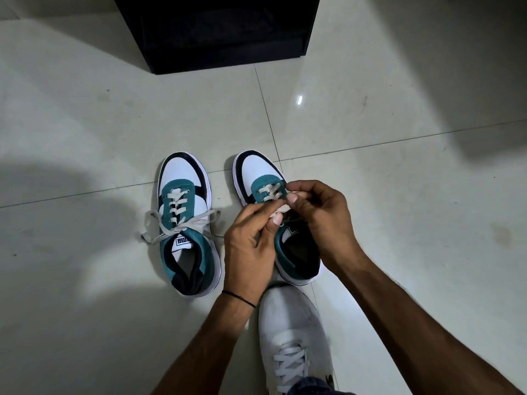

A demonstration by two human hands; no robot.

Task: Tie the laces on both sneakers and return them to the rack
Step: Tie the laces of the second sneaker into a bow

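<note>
Sneakers on floor, near side of rack [216, 29].
Left sneaker [186, 223] bow-tied. Right sneaker [273, 218] beside it: left hand [251, 238] and right hand [319, 215] fingers pinched on its lace [281, 210].

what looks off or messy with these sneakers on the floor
Nothing damaged or spilled. The left teal, white and black sneaker has a loose bow whose cream lace ends sprawl onto the pale tiled floor. The right matching sneaker is mid-tie, both hands pinching its laces.
</note>
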